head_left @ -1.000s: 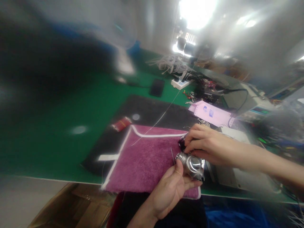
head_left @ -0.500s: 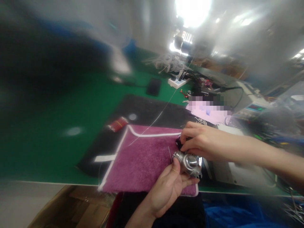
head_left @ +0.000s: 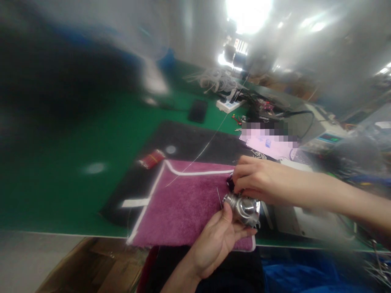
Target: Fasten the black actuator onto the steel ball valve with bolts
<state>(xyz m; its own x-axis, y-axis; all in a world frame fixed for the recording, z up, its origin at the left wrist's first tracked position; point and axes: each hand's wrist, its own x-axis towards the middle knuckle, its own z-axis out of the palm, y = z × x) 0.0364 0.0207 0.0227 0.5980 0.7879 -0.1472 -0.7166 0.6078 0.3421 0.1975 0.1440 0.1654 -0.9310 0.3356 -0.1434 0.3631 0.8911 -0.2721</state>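
Observation:
My left hand reaches up from the near edge and holds a shiny round metal part over the right end of a purple towel. My right hand comes in from the right and pinches a small dark piece on top of the metal part. A thin needle-like wire stands up just left of the part. A long fine thread runs from the towel toward the back of the bench.
The towel lies on a black mat on a green bench. A red packet lies left of the towel. A pink sheet, a power strip, cables and a white box crowd the right side.
Between the oldest frame and now the view shifted slightly, so hands and part sit a little further left. Both hands keep the same grip; almost nothing moved in the last half second.

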